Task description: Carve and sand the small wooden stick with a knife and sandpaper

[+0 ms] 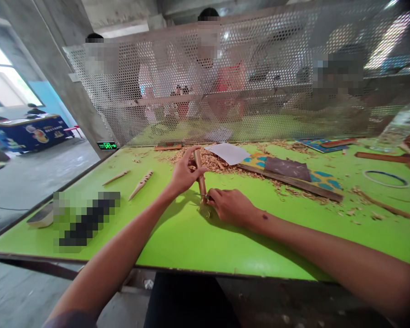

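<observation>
My left hand is wrapped round a brown wooden stick, thumb across its front. The stick slopes down toward me, its lower end close to the green table. At that end my right hand is closed, pinching a small metal tool against the wood. Fingers cover most of the tool, so whether it is a knife cannot be told. Below the stick's tip lies a pale curled shaving. Left of my hands rest a pointed carved piece with dark spots and a thin pointed stick.
Wood shavings are heaped behind my hands beside a white paper sheet. A flat wooden strip and dark sandpaper-like sheet lie right. A perforated metal screen closes the table's back, people behind it. A plastic bottle stands far right.
</observation>
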Action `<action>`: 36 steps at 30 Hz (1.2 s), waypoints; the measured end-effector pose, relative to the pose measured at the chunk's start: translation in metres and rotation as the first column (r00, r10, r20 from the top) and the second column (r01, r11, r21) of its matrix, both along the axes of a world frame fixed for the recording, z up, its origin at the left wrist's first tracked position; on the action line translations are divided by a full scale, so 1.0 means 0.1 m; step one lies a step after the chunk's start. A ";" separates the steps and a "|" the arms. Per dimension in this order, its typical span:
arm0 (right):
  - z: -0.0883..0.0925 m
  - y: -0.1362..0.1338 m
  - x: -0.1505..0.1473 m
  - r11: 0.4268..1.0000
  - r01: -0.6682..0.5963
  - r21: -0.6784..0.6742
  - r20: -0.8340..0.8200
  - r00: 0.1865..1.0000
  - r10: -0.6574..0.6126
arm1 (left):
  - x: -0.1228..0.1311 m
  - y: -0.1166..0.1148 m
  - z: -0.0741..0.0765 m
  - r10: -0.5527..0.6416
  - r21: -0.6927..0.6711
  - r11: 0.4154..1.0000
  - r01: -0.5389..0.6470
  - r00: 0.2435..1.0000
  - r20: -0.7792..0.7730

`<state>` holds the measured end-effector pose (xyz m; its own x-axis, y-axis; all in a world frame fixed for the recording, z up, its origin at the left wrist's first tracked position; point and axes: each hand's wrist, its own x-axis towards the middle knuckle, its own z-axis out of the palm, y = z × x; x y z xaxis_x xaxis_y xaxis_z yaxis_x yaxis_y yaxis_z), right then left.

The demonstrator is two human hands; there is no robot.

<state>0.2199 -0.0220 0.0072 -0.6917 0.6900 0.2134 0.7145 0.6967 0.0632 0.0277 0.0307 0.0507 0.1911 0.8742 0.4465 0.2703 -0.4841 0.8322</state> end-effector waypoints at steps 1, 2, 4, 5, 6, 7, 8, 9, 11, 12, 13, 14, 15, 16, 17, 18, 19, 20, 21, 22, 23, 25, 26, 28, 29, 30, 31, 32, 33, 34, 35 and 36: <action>0.01 -0.01 0.00 1.000 0.000 -0.002 -0.001 1.000 0.000 | 0.00 0.00 0.01 -0.005 -0.002 1.000 0.005 1.000 0.001; 0.02 -0.02 0.00 1.000 0.001 -0.008 -0.003 1.000 -0.001 | 0.01 -0.01 0.01 -0.012 -0.004 1.000 0.012 1.000 0.005; 0.03 -0.04 0.00 1.000 0.006 -0.026 -0.004 1.000 -0.006 | 0.02 -0.02 0.02 -0.031 -0.005 0.999 0.031 0.999 0.018; 0.04 -0.04 0.00 0.999 0.010 -0.038 -0.004 1.000 -0.010 | 0.02 -0.02 0.02 -0.043 -0.003 0.999 0.043 0.999 0.027; 0.04 -0.05 0.01 0.999 0.015 -0.051 -0.004 1.000 -0.015 | 0.02 -0.02 0.02 -0.055 -0.003 0.998 0.056 0.998 0.035; 0.03 -0.05 0.01 0.998 0.021 -0.066 -0.005 1.000 -0.022 | 0.02 -0.02 0.02 -0.068 -0.005 0.998 0.068 0.997 0.042; 0.03 -0.05 0.02 0.996 0.030 -0.081 -0.008 1.000 -0.031 | 0.01 -0.02 0.02 -0.078 -0.010 0.997 0.079 0.996 0.047; 0.02 -0.06 0.02 0.995 0.038 -0.094 -0.011 0.999 -0.040 | 0.01 -0.02 0.02 -0.084 -0.016 0.996 0.085 0.995 0.052; 0.01 -0.06 0.03 0.992 0.052 -0.114 -0.016 0.998 -0.054 | -0.01 -0.01 0.01 -0.084 -0.029 0.996 0.086 0.995 0.060; 0.00 -0.06 0.04 0.991 0.054 -0.120 -0.017 0.998 -0.056 | -0.02 -0.01 0.01 -0.079 -0.036 0.996 0.081 0.995 0.062; 0.00 -0.06 0.04 0.991 0.053 -0.123 -0.019 0.998 -0.055 | -0.03 0.00 0.01 -0.073 -0.042 0.996 0.076 0.995 0.065; 0.00 -0.07 0.05 0.991 0.050 -0.125 -0.018 0.998 -0.053 | -0.04 0.00 0.01 -0.067 -0.047 0.996 0.071 0.995 0.068; 0.00 -0.07 0.05 0.991 0.048 -0.126 -0.015 0.999 -0.050 | -0.05 0.00 0.01 -0.064 -0.052 0.996 0.067 0.995 0.072; 0.00 -0.07 0.06 0.991 0.047 -0.127 -0.012 0.999 -0.048 | -0.05 0.01 0.01 -0.061 -0.054 0.996 0.065 0.995 0.077; 0.01 -0.08 0.07 0.991 0.047 -0.127 -0.007 0.999 -0.048 | -0.06 0.01 0.01 -0.059 -0.055 0.996 0.064 0.995 0.082; 0.01 -0.08 0.07 0.991 0.048 -0.128 -0.001 0.999 -0.048 | -0.07 0.01 0.01 -0.058 -0.053 0.997 0.063 0.995 0.085; 0.02 -0.09 0.08 0.990 0.048 -0.130 0.005 0.999 -0.048 | -0.07 0.01 0.01 -0.059 -0.051 0.997 0.064 0.995 0.085; 0.03 -0.09 0.09 0.990 0.048 -0.132 0.011 0.999 -0.047 | -0.07 0.00 0.01 -0.061 -0.050 0.997 0.066 0.995 0.084; 0.03 -0.09 0.10 0.990 0.045 -0.136 0.017 0.999 -0.043 | -0.08 0.00 0.01 -0.064 -0.048 0.997 0.068 0.994 0.083; 0.03 -0.09 0.11 0.989 0.042 -0.141 0.023 0.999 -0.039 | -0.08 0.00 0.00 -0.066 -0.046 0.996 0.070 0.994 0.083; 0.04 -0.09 0.11 0.989 0.041 -0.145 0.029 0.999 -0.037 | -0.08 0.00 0.00 -0.064 -0.045 0.997 0.068 0.994 0.083; 0.04 -0.09 0.13 0.988 0.038 -0.152 0.034 0.999 -0.033 | -0.07 -0.01 0.00 -0.054 -0.044 0.997 0.058 0.995 0.082; 0.04 -0.09 0.13 0.987 0.036 -0.155 0.035 0.999 -0.031 | -0.07 -0.01 0.00 -0.048 -0.044 0.998 0.052 0.996 0.080; 0.05 -0.09 0.14 0.986 0.035 -0.160 0.033 0.999 -0.030 | -0.06 -0.02 0.00 -0.041 -0.040 0.998 0.044 0.996 0.075; 0.06 -0.09 0.15 0.986 0.033 -0.165 0.034 0.999 -0.028 | -0.06 -0.02 0.00 -0.038 -0.037 0.998 0.041 0.997 0.074; 0.06 -0.09 0.15 0.985 0.031 -0.170 0.034 0.999 -0.025 | -0.06 -0.02 0.00 -0.035 -0.035 0.999 0.038 0.997 0.074; 0.07 -0.09 0.15 0.984 0.029 -0.175 0.034 0.999 -0.023 | -0.05 -0.02 0.00 -0.031 -0.035 0.999 0.034 0.997 0.075; 0.08 -0.09 0.16 0.984 0.028 -0.179 0.034 0.999 -0.023 | -0.05 -0.02 0.00 -0.028 -0.037 0.999 0.031 0.997 0.075; 0.08 -0.09 0.16 0.983 0.028 -0.182 0.034 0.999 -0.022 | -0.05 -0.02 0.00 -0.025 -0.040 0.999 0.028 0.997 0.073; 0.09 -0.09 0.16 0.982 0.029 -0.186 0.035 0.999 -0.023 | -0.05 -0.02 0.00 -0.022 -0.040 0.999 0.025 0.997 0.071; 0.10 -0.10 0.17 0.982 0.032 -0.188 0.036 0.999 -0.025 | -0.05 -0.01 0.00 -0.019 -0.038 0.999 0.022 0.998 0.066; 0.10 -0.10 0.17 0.981 0.036 -0.193 0.036 0.999 -0.030 | -0.06 0.00 0.00 -0.015 -0.033 0.999 0.017 0.998 0.060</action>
